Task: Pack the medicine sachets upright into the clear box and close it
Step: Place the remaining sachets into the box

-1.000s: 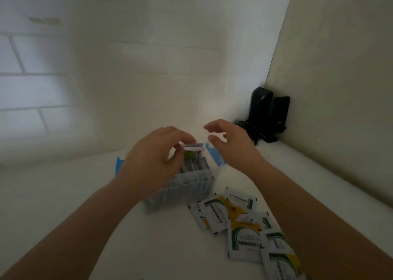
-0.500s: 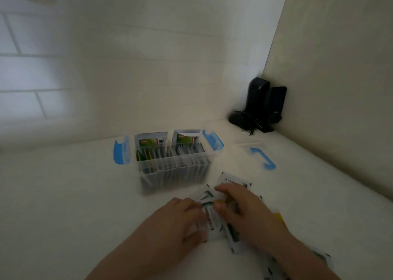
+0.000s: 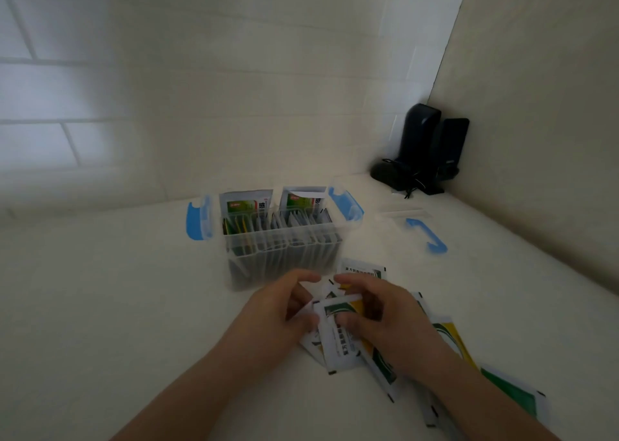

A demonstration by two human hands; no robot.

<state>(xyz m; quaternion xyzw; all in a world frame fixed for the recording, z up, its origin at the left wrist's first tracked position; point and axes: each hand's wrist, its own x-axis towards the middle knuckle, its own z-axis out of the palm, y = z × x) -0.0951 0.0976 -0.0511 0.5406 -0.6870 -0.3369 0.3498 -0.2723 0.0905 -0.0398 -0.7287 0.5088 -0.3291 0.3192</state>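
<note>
Dim room, white tiled wall (image 3: 201,72) behind, plain beige wall (image 3: 542,105) on the right, pale white desk (image 3: 100,306) running into the corner, two black speakers (image 3: 432,145) with tangled cable in that corner

- Clear box (image 3: 283,253) stands on the table (image 3: 100,306), sachets upright inside.
- Loose sachets (image 3: 338,336) lie before it, under both hands.
- Lid (image 3: 415,222) lies right of the box.

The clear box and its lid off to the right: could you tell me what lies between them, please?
Nothing: the head view shows bare white tabletop between the clear box and the lid.
</note>
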